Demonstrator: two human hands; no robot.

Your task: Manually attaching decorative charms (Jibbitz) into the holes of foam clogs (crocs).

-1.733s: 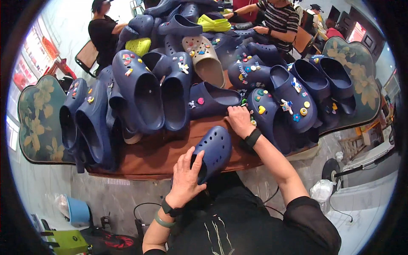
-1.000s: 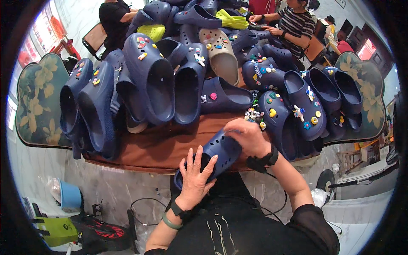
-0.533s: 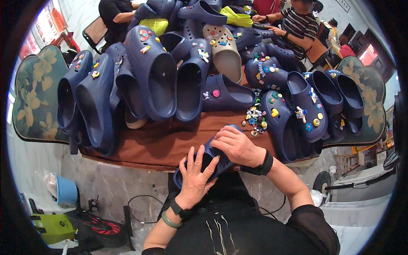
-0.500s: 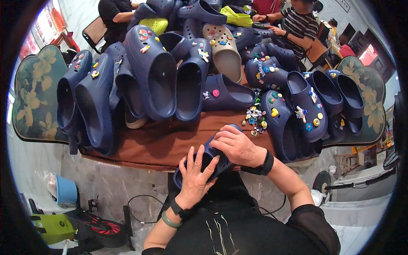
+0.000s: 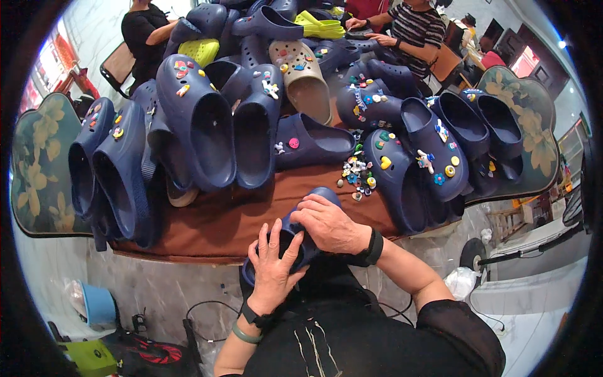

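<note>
A navy-blue clog (image 5: 326, 195) rests against my lap at the front edge of the brown-covered table, its toe pointing away from me. My left hand (image 5: 273, 270) lies over its foot opening with fingers stretched and parted, holding it steady. Across the top of the toe, my right hand (image 5: 330, 227) is curled, fingers and thumb gripping the upper. Whether anything small sits under those fingertips is hidden. Beyond my hands, on the cloth, is a small heap of colourful shoe charms (image 5: 358, 176).
Many navy clogs, such as one with a yellow heart charm (image 5: 396, 182), ring the brown cloth (image 5: 207, 220). A beige clog (image 5: 306, 78) and lime-green ones (image 5: 320, 26) lie behind. Two people work across the table. A blue bucket (image 5: 98, 306) stands on the floor at left.
My view has shifted, so the scene sits further left and slightly tilted. More of the clog's toe now shows past my right hand. Both hands keep their hold on the clog.
</note>
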